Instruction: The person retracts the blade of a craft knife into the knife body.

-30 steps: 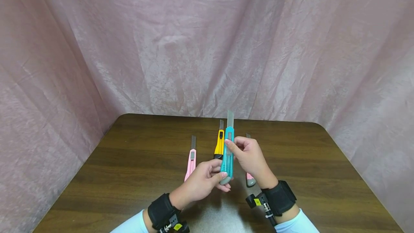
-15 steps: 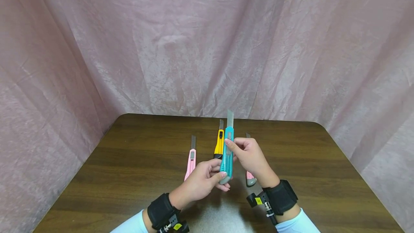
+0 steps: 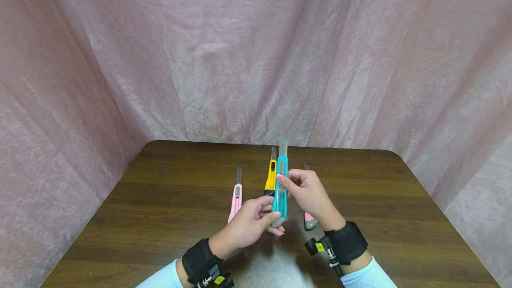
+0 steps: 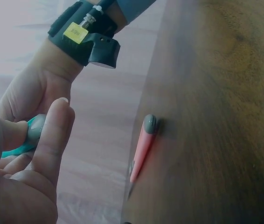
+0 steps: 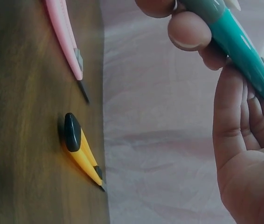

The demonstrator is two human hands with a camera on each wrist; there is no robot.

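Both hands hold a teal box cutter (image 3: 282, 199) above the table, its blade extended and pointing away. Its grey butt end (image 4: 36, 129) is pinched between thumb and fingers of my left hand (image 3: 250, 226). My right hand (image 3: 310, 192) grips the middle of the body, the thumb lying on the upper face near the slider; in the right wrist view the fingers of that hand (image 5: 248, 154) curl behind the teal handle (image 5: 246, 51). Just behind it on the table lies a yellow box cutter (image 3: 270, 177) with a black end, its blade out.
On the wooden table (image 3: 168, 190), a pink box cutter (image 3: 236, 201) lies left of the hands with its blade out. Another pink box cutter with a grey end (image 3: 310, 221) lies to the right, partly hidden by my right hand. A pink curtain (image 3: 224, 57) hangs behind the table.
The teal box cutter has shifted very slightly left in the hands. Both hands keep their hold, and the cutters on the table stay where they were.
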